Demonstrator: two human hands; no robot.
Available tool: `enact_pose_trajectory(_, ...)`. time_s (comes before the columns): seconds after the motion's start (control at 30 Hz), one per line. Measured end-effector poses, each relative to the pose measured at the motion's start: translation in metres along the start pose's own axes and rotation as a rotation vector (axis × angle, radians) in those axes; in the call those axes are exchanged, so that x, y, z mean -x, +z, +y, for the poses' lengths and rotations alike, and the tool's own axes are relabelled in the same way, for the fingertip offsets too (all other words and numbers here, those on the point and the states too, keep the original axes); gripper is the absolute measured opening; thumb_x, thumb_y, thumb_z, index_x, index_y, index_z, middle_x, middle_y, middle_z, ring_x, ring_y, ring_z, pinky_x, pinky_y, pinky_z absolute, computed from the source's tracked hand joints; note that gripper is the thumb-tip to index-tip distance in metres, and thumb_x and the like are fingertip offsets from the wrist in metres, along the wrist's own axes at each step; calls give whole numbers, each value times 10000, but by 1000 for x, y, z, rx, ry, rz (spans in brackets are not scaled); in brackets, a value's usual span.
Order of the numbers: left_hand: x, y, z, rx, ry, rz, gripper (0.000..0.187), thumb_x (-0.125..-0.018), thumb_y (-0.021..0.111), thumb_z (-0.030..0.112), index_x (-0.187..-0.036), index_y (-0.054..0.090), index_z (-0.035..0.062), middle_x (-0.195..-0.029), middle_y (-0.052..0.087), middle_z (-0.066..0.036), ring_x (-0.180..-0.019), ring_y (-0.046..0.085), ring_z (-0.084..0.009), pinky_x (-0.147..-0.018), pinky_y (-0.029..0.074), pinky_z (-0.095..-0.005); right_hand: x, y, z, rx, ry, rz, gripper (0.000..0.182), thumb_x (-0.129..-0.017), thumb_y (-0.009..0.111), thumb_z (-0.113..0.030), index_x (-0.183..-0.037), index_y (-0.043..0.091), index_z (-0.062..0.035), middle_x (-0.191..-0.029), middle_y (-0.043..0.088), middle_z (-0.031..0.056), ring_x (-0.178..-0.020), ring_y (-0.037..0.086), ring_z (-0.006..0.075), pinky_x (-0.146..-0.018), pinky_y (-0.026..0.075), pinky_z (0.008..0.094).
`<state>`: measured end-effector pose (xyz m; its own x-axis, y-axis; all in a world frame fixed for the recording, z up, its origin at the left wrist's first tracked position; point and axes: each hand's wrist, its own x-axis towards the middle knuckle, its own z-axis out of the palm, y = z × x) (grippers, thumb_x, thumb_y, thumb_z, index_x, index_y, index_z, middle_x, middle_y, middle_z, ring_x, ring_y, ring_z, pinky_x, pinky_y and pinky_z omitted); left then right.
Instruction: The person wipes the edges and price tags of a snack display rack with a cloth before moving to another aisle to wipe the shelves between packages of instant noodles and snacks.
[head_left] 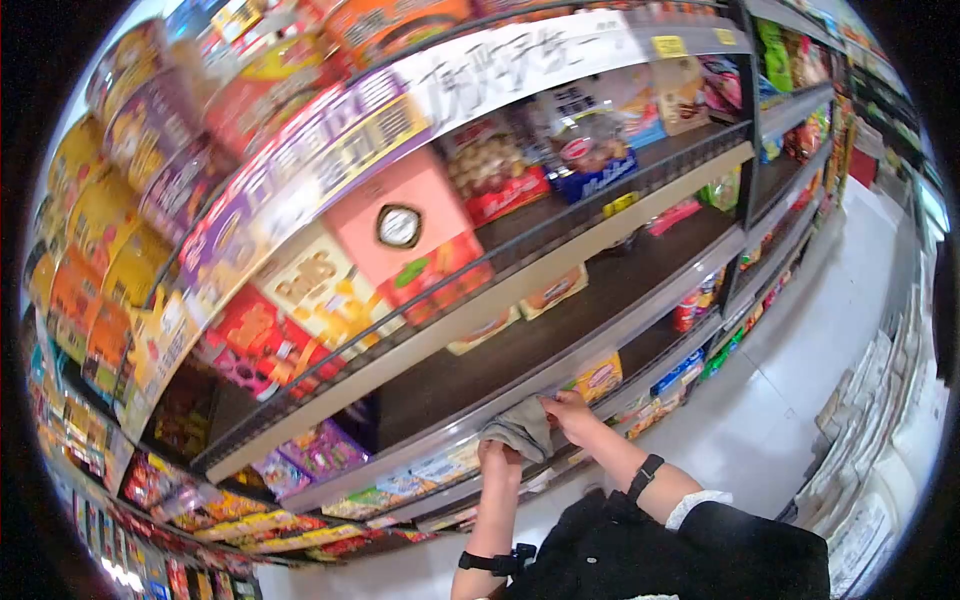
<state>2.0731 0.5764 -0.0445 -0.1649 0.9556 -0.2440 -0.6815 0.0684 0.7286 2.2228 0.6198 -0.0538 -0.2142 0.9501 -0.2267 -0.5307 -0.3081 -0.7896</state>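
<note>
A crumpled grey-green cloth (522, 430) is between my two hands, in front of the edge of a lower shelf. My left hand (499, 455) is closed on its lower left side, with the fingers partly covered by the cloth. At the cloth's upper right corner, my right hand (568, 415) pinches the fabric. Just behind the hands runs the grey shelf edge (430, 443), and a yellow snack packet (598, 376) lies beyond my right hand.
Tiered shelves (600, 235) hold snack boxes and bags, including a pink box (405, 225). Cup noodles (150, 130) are stacked upper left. White wrapped bundles (860, 430) lie right, beside a pale floor (770, 370).
</note>
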Motion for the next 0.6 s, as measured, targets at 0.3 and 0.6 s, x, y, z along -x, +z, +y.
enact_pose_trajectory(0.3,-27,83,-80,10,-38,-12,348,-797,469,-109,-1108,490,46,-1101,556,-98,-988,558,-216,-840,477,-352,4,-79,-72,-20,-215,184,121,-866,563,-123,-863,619,-16,-723,589,-15,-587,495,66,-526,377,223)
enact_pose_trajectory(0.6,-36,196,-168,-134,-65,-71,394,-767,491,-113,-1104,430,81,-1138,508,-97,-993,530,-251,-785,463,-367,-6,-196,-145,-179,-250,226,101,-879,550,-96,-865,597,-8,-777,601,13,-689,540,90,-614,442,250)
